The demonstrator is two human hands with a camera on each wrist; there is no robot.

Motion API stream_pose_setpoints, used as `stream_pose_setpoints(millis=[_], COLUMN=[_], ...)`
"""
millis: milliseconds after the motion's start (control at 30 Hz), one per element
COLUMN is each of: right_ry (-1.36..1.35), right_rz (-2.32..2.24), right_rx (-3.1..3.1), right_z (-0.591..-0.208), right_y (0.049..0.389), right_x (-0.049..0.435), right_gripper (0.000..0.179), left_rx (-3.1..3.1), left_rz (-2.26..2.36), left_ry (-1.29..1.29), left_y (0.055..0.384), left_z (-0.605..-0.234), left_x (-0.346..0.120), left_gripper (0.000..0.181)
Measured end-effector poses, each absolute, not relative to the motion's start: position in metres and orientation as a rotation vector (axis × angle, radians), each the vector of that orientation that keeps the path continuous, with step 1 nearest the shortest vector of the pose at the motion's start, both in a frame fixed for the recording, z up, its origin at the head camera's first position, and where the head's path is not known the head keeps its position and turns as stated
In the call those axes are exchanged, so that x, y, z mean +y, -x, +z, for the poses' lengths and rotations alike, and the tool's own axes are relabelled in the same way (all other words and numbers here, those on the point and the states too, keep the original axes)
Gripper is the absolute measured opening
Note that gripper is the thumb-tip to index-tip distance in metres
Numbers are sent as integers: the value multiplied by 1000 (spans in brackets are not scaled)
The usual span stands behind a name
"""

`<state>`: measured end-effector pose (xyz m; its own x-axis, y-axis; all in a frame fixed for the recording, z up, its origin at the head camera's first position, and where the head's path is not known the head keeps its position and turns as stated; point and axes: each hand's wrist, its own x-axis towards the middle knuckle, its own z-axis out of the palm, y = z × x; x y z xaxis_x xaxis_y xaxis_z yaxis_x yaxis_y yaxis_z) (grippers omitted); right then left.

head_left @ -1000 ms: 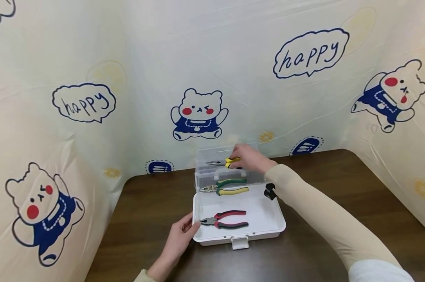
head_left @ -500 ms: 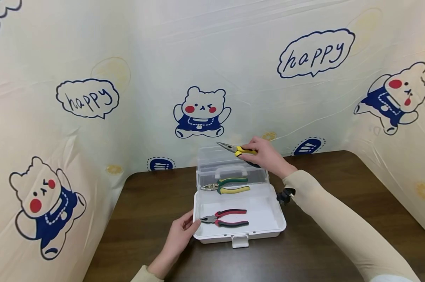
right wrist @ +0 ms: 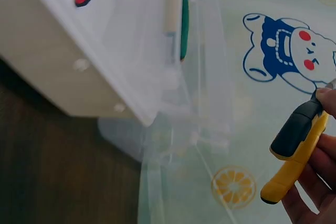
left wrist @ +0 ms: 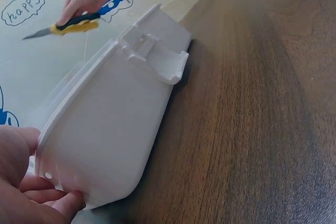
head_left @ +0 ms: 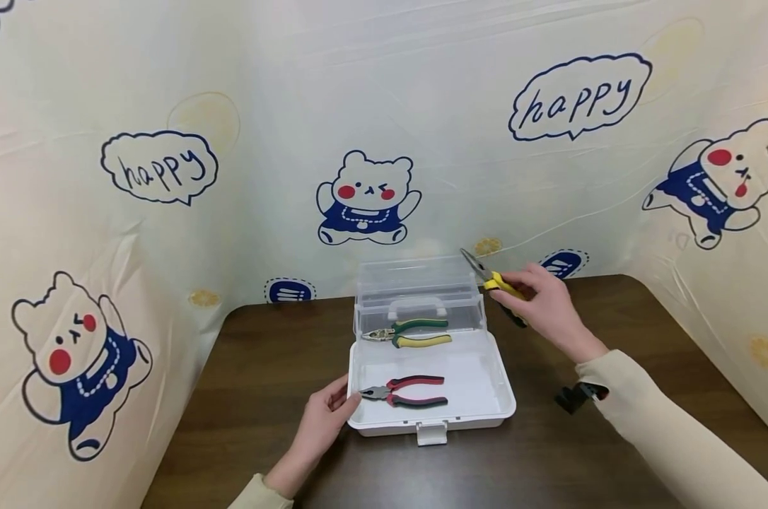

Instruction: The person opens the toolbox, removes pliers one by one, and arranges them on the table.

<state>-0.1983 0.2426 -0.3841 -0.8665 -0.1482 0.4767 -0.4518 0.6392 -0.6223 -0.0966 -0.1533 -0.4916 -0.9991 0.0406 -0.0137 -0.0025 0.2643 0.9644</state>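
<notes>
My right hand (head_left: 552, 307) grips long-nose pliers (head_left: 498, 282) with yellow and black handles, raised beside the right end of the clear lid, their tips pointing up and left. My left hand (head_left: 320, 424) holds the left edge of a white toolbox (head_left: 476, 423), thumb on the rim and fingers against the outer wall. Inside the box lie combination pliers (head_left: 416, 380) with red and black handles. Farther back, green and yellow handled pliers (head_left: 422, 341) lie toward the hinge side. In the right wrist view the held pliers' jaws are mostly hidden or out of frame.
The transparent lid (head_left: 416, 276) with its handle (head_left: 417, 307) stands tipped back behind the box. A white latch (head_left: 431, 433) hangs at the front. Brown wooden table (head_left: 257, 353) lies around it, and a printed cloth (head_left: 282, 85) encloses the back and sides.
My right hand has lifted the long-nose pliers out from over the lid and carried them rightward, their tips swinging upward. My left hand stays on the toolbox edge.
</notes>
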Motion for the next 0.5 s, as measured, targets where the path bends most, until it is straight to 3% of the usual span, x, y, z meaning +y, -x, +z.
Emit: stream_pose_setpoints(millis=[500], right_ry=[-72], right_rz=[999], right_rx=[-2568], right_z=[-425], right_y=[141], right_x=[332], right_gripper=[35], left_rx=[2470], left_rz=[1883], left_ry=[-36], left_y=[99], left_z=[-490], left_x=[-154], left_gripper=[47])
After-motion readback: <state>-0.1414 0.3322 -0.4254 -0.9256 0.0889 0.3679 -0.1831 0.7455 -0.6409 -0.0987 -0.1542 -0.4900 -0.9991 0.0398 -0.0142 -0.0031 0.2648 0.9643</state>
